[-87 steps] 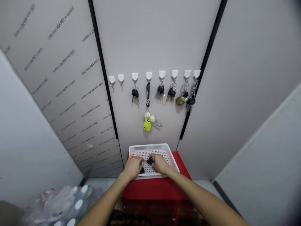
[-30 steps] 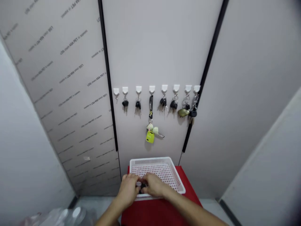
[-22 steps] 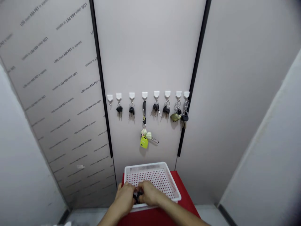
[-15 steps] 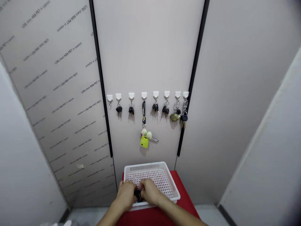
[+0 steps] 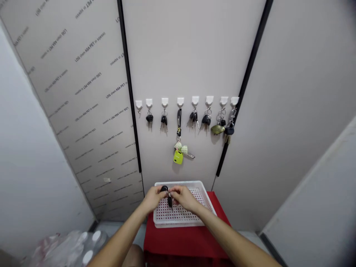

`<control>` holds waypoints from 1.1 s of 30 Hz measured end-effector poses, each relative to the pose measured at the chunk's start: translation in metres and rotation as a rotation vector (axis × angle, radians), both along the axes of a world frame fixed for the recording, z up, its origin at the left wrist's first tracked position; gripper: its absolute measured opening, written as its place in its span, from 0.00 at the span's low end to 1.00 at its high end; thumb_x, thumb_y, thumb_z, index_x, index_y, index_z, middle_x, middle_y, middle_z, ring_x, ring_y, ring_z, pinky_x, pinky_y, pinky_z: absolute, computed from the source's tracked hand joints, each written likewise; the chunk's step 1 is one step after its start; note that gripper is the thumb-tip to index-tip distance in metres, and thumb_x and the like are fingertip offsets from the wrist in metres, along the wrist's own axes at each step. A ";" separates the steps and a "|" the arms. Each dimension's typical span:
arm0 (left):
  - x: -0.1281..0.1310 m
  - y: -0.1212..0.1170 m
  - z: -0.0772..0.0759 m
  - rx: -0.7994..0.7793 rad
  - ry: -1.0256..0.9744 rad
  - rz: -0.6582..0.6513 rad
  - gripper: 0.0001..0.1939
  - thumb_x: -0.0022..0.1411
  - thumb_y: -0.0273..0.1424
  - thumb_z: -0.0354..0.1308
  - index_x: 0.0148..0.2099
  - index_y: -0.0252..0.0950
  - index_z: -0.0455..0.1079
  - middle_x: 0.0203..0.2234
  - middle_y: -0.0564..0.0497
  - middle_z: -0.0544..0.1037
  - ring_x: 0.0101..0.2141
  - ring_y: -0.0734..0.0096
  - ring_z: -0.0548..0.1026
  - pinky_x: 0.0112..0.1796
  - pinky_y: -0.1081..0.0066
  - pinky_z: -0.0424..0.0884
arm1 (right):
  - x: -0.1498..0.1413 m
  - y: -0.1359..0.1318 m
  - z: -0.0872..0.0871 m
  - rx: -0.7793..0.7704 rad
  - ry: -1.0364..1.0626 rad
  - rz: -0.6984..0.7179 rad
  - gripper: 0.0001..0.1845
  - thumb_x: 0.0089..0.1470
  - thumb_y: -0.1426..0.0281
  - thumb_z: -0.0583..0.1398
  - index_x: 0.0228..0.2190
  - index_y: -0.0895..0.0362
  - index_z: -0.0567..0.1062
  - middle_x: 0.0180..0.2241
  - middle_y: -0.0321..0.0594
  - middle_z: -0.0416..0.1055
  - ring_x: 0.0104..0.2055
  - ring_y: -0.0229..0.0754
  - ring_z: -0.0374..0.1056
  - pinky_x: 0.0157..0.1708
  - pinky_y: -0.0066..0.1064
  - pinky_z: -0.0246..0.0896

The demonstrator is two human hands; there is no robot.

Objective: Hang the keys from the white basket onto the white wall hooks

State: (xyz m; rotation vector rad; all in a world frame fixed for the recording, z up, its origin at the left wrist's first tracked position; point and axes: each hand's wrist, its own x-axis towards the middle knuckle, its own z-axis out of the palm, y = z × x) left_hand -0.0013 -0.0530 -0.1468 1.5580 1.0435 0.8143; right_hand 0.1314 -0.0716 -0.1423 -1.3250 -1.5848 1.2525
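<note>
Both hands are raised over a white perforated basket that rests on a red stand. My left hand and my right hand pinch a black key set between them; a black fob hangs down from the fingers. On the wall above, a row of white hooks carries several key sets, one with a lime-green tag. The leftmost hook is bare.
Grey wall panels with black vertical strips enclose the spot. Clear plastic bottles with white caps lie on the floor at lower left. A light side wall rises on the right.
Both hands have lifted out of the basket with the black key set. Since the oldest frame, a key set hangs on the second hook from the left.
</note>
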 end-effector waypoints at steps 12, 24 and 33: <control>-0.002 0.002 0.028 -0.072 -0.222 0.188 0.05 0.39 0.29 0.51 0.21 0.30 0.62 0.13 0.58 0.64 0.17 0.82 0.61 0.23 0.78 0.58 | -0.012 0.015 0.018 0.165 -0.028 -0.036 0.08 0.37 0.70 0.52 0.19 0.62 0.67 0.17 0.34 0.64 0.19 0.30 0.58 0.21 0.23 0.53; -0.025 0.021 0.068 0.262 -0.243 0.352 0.07 0.40 0.26 0.50 0.27 0.32 0.59 0.24 0.53 0.67 0.28 0.78 0.65 0.32 0.75 0.61 | -0.027 0.048 0.101 0.301 -0.077 -0.049 0.05 0.38 0.73 0.51 0.17 0.61 0.64 0.11 0.30 0.58 0.13 0.27 0.54 0.15 0.20 0.52; -0.040 0.069 0.165 0.640 -0.026 0.624 0.07 0.41 0.25 0.50 0.28 0.32 0.63 0.25 0.52 0.70 0.29 0.76 0.66 0.33 0.73 0.61 | -0.076 0.100 0.199 0.522 -0.171 -0.166 0.05 0.38 0.75 0.52 0.20 0.63 0.67 0.12 0.33 0.63 0.14 0.28 0.58 0.16 0.21 0.56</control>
